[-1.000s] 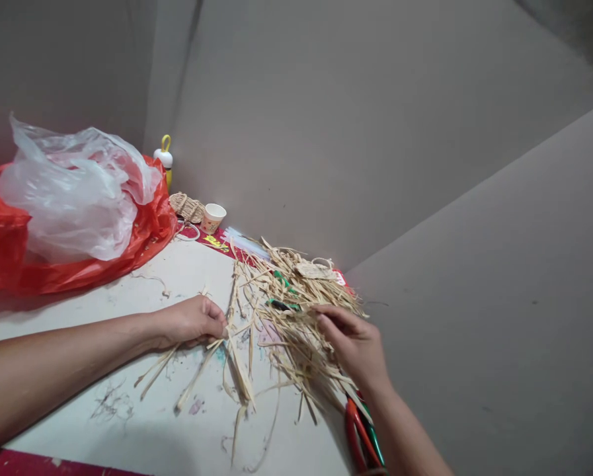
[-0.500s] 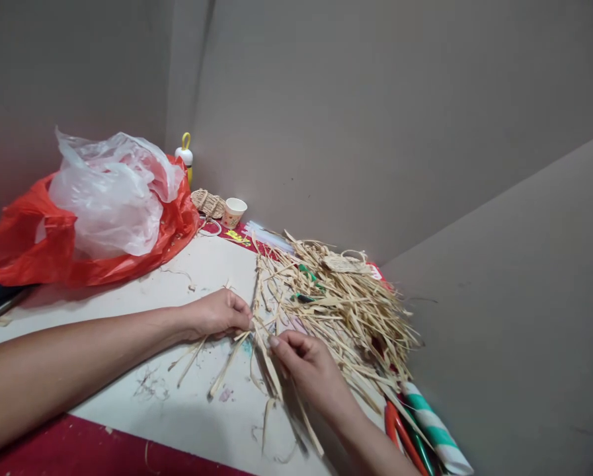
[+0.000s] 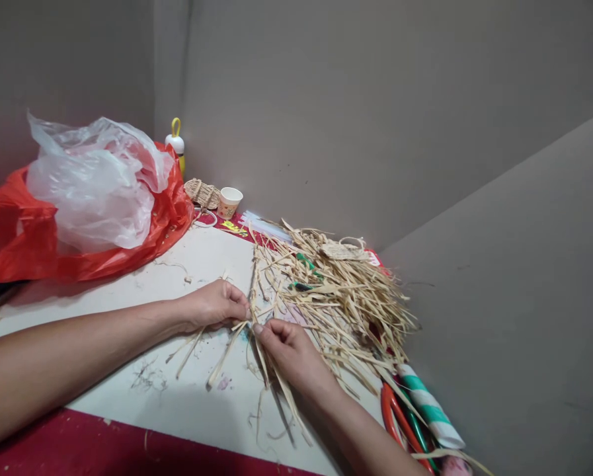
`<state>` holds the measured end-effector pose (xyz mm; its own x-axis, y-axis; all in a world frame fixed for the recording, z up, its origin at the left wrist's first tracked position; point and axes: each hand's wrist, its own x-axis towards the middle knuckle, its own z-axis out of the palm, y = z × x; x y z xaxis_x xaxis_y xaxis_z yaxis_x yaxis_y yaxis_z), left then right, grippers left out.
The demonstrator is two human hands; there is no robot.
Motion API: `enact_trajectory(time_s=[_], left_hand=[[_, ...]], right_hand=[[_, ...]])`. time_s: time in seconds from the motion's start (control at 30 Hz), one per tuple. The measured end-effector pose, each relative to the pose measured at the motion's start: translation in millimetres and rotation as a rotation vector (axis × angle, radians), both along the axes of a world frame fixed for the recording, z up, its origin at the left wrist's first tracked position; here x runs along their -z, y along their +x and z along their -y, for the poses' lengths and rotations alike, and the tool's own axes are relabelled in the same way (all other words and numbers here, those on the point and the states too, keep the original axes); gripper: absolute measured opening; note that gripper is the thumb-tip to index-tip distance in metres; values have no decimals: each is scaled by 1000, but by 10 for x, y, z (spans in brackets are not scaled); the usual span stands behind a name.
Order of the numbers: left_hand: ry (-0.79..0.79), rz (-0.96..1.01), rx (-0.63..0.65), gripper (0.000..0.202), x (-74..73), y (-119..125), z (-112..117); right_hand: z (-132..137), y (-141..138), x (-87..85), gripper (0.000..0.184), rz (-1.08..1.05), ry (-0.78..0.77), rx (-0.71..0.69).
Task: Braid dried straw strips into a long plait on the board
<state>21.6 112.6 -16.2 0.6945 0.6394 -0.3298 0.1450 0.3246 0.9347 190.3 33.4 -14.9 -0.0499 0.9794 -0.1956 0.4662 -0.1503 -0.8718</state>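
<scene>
My left hand (image 3: 221,305) is closed, pinching pale dry straw strands (image 3: 221,370) whose loose ends fan out over the white board (image 3: 187,413). From its fingertips a thin braided length of straw (image 3: 254,281) runs away toward the back. Right beside it, my right hand (image 3: 290,350) pinches other strands between thumb and forefinger, and their tails hang down toward the front. Fingers partly hide the spot where the strands meet. A large heap of loose straw (image 3: 360,291) lies just beyond and right of my right hand.
Left stands a red plastic bag (image 3: 23,244) with a clear bag (image 3: 98,198) on it. Behind are a yellow-looped bottle (image 3: 176,144), a woven straw piece (image 3: 201,193) and a paper cup (image 3: 229,203). Orange-handled tool (image 3: 400,416) and green-striped roll (image 3: 430,406) lie right. Grey walls enclose the table.
My right hand has moved left, close to my left fingertips, bringing its strands along. My left hand keeps its pinch. The whole view has shifted slightly.
</scene>
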Motion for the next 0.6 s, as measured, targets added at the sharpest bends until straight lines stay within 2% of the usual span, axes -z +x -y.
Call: enact_trajectory(time_s=[0.13,0.23,0.3,0.43,0.6], left_hand=[[-4,-2,-3,16,-13,5,12],[12,-1,2,14,-4,8,13],[19,-5,1,13,-1,9,12],[12,-25,-9,13,-23,10,19],[18,-11,-19,13,-40,13,26]], right_hand=[[-32,22,54,26,-121,-90,54],[-45,18,50,26,-143,-75,38],[-53,-1,17,22,-84,-12,-11],[-76,-51,-73,30,115,120,-46],[-100,-90,-73,26,165,111,-106]])
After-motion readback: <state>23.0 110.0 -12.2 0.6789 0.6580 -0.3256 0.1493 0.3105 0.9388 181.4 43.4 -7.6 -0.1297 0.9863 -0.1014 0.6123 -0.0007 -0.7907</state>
